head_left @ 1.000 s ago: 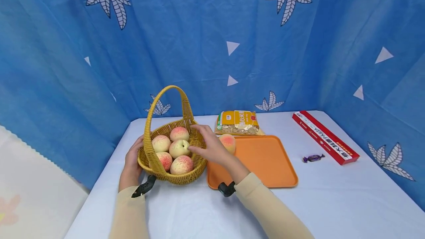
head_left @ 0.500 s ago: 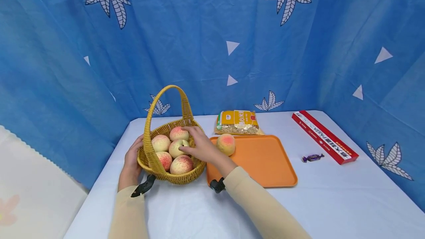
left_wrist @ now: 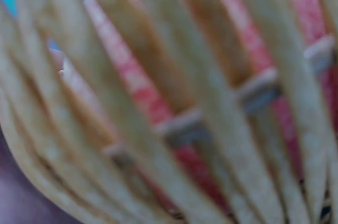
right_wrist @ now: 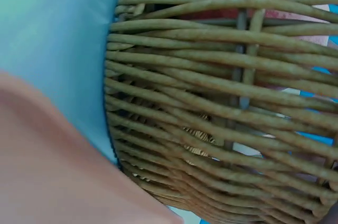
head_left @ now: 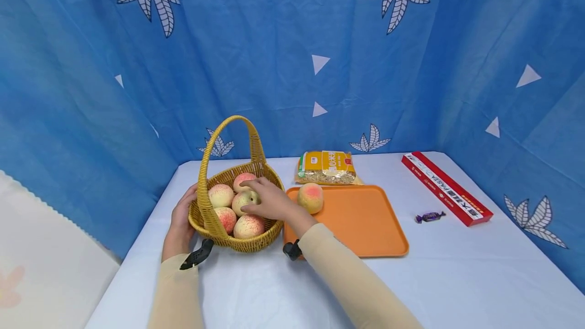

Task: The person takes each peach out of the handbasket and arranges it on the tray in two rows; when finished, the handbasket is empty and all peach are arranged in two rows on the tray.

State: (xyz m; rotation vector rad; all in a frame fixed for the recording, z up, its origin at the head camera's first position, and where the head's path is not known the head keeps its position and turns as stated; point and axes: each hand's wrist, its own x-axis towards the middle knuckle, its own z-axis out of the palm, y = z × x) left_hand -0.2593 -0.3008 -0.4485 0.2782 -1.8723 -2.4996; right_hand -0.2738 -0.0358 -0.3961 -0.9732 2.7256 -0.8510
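Note:
A yellow wicker basket point(head_left: 258, 242) with a tall arched handle stands left of centre in the head view. Several peaches lie in it. My left hand point(head_left: 180, 222) holds the basket's left side, its fingers partly hidden. In the left wrist view the basket's wicker wall point(left_wrist: 195, 76) fills the picture, with pink fruit behind the strips. My right hand point(head_left: 271, 202) reaches over the right rim and grips a pale peach point(head_left: 245, 201), thumb and fingers on opposite sides. In the right wrist view only the basket's outer wall point(right_wrist: 211, 76) and part of the hand show.
An orange tray point(head_left: 361, 222) lies right of the basket, with one peach point(head_left: 311, 197) at its back left corner. Behind it is a yellow bag of grain point(head_left: 326, 167). Farther right are a purple wrapped candy point(head_left: 430, 217) and a long red pasta box point(head_left: 447, 188).
My right hand has moved left and deeper over the basket, and its fingers have closed around the pale peach. The left hand and basket stay in place.

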